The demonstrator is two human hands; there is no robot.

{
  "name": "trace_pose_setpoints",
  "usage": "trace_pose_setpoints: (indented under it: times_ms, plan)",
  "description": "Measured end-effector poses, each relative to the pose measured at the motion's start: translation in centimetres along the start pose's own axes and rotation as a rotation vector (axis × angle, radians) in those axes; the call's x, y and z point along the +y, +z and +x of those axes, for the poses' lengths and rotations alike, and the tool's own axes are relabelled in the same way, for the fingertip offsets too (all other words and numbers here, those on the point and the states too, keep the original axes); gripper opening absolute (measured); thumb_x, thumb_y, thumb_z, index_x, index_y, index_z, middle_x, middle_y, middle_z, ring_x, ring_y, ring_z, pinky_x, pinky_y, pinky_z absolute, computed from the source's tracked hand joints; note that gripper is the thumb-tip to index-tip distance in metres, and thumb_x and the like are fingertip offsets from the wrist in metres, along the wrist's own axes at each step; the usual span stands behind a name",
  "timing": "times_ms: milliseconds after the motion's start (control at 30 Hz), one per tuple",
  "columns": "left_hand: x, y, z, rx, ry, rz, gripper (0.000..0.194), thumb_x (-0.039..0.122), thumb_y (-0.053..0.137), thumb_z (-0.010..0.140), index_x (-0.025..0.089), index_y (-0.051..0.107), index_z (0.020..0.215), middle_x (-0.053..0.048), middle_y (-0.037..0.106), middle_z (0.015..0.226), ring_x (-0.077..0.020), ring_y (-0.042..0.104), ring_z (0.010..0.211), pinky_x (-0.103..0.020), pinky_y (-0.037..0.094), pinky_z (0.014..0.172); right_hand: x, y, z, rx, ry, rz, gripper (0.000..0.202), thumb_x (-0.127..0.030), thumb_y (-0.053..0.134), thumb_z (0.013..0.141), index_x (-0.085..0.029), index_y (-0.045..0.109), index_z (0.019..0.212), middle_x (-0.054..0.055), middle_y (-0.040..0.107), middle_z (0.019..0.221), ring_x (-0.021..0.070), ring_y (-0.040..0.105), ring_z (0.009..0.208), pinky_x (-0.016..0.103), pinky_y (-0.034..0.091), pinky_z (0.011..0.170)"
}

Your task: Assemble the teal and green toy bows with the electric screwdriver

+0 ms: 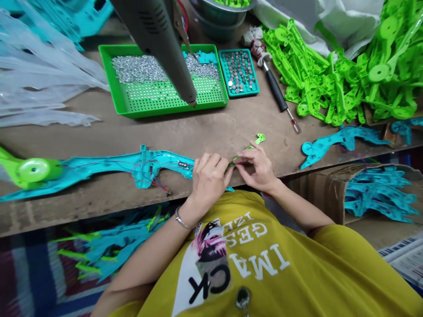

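Green strip (261, 138) held pinched in right hand (257, 166); left hand (211, 176) curled over blue shell (143, 162) on tabletop (185, 132), its exact grip can't be told. Loose wires (161, 186) could be snagged if shell is shifted.

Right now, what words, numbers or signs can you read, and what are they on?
"IMA", upside down, on the shirt.
"GES", upside down, on the shirt.
"IZE", upside down, on the shirt.
"CK", upside down, on the shirt.
Too small to read: tiny print near the shirt's lower edge.
Too blurred: marks on the white pack.
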State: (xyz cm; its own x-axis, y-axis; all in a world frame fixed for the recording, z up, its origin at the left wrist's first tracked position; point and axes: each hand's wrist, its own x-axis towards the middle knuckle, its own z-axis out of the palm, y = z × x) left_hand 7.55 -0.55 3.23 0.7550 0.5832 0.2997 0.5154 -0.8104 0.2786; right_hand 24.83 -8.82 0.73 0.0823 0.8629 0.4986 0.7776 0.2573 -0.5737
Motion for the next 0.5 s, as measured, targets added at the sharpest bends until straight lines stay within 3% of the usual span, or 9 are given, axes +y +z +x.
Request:
trace_pose_setpoints:
  times_ms: [133,267,500]
  plan:
    - [-0.12,0.40,-0.23,0.066,0.029,-0.008,0.023,0.030,0.066,0.096,0.020,0.066,0.075,-0.004,0.064,0.074,-0.0228,0.055,0.078,-0.035,0.040,0.070,0.39,-0.09,-0.08,-0.021,-0.102,-0.057,0.028,-0.011,0.061,0.089,-0.025,0.058,0.113,0.002,0.077,0.097,0.0207,0.076,0.092,0.059,0.050,0.114]
    - [-0.05,0.69,-0.44,0.122,0.042,-0.062,0.017,0.024,0.066,0.096,0.020,0.068,0.080,-0.003,0.069,0.077,-0.0208,0.057,0.078,-0.034,0.043,0.072,0.74,-0.27,-0.06,-0.043,-0.133,-0.062,0.028,-0.010,0.060,0.089,-0.025,0.059,0.113,0.001,0.077,0.094,0.0202,0.077,0.094,0.057,0.050,0.114]
    - [0.25,0.47,-0.76,0.114,0.114,-0.082,0.014,0.026,0.066,0.097,0.017,0.073,0.104,-0.004,0.076,0.091,-0.0203,0.064,0.083,-0.043,0.044,0.104,0.66,-0.30,0.03,-0.026,-0.078,-0.020,0.035,-0.012,0.062,0.089,-0.025,0.054,0.121,0.002,0.076,0.096,0.0210,0.076,0.093,0.054,0.054,0.111]
